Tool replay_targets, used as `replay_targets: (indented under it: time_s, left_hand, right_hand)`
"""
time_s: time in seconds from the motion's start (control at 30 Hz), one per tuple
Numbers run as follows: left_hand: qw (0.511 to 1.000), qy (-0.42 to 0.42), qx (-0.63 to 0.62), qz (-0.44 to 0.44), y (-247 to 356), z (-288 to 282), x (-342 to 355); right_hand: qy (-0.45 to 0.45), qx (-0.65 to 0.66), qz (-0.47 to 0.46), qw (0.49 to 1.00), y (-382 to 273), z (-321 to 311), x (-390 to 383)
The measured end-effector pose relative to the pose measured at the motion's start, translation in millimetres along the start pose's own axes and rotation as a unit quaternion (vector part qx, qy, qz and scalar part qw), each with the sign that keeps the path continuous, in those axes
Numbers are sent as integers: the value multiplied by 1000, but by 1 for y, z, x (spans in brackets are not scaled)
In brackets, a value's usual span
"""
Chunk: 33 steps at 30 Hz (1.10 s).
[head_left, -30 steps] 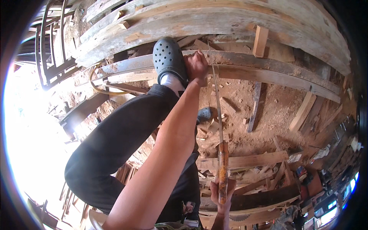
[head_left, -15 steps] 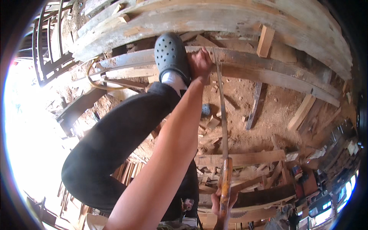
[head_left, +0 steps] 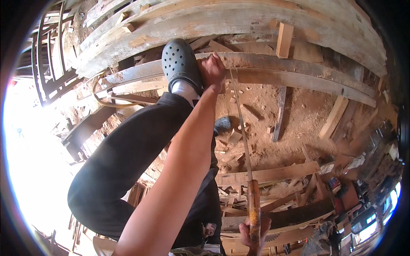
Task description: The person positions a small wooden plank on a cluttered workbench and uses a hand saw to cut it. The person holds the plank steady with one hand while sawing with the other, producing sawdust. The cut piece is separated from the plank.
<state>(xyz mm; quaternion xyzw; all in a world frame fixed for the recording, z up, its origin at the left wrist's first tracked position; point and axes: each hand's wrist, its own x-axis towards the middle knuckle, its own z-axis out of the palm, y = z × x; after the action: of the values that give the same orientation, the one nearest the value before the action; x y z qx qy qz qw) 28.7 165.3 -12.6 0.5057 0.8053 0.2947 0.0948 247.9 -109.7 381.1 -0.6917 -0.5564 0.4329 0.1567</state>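
Observation:
My left hand [head_left: 212, 70] presses down on a long weathered plank [head_left: 299, 70], right beside my foot in a grey perforated clog [head_left: 180, 64] that also stands on it. My right hand [head_left: 253, 232], at the lower edge, is closed around the rusty orange handle of a hand saw [head_left: 253, 205]. The thin blade [head_left: 240, 123] runs up from the handle to the plank's edge just right of my left hand. My dark trouser leg [head_left: 128, 162] fills the middle left.
Thick curved beams [head_left: 239, 21] lie beyond the plank. Sawdust-covered ground [head_left: 299, 123] holds offcuts, a short block [head_left: 284, 40], loose boards [head_left: 273, 174] and my other clog [head_left: 222, 124]. Tools and clutter sit at the lower right [head_left: 341, 192]. A metal frame [head_left: 47, 72] stands at the left.
The saw and my right hand have drawn back toward me, lower in the view. My left hand and foot stay on the plank.

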Motion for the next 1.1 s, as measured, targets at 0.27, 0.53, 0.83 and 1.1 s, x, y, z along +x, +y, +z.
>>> replay_targets:
  time_s: [0.27,0.53,0.83,1.1]
  left_hand:
    - [998,-28,-13,-48,2,1,-5]
    - [999,-26,-13,-31,1,-1,-3]
    - [998,-6,-42,-49,5,-2,-5]
    - [999,-11,-6,-34,2,-1,-4]
  right_hand:
    - [-177,17,61,982,6,-18,-3]
    - [-31,-1,72,997,16,-11,-32]
    - [-66,7,74,995,2,-20,-36]
    - [-108,89,3,990,43,27,41]
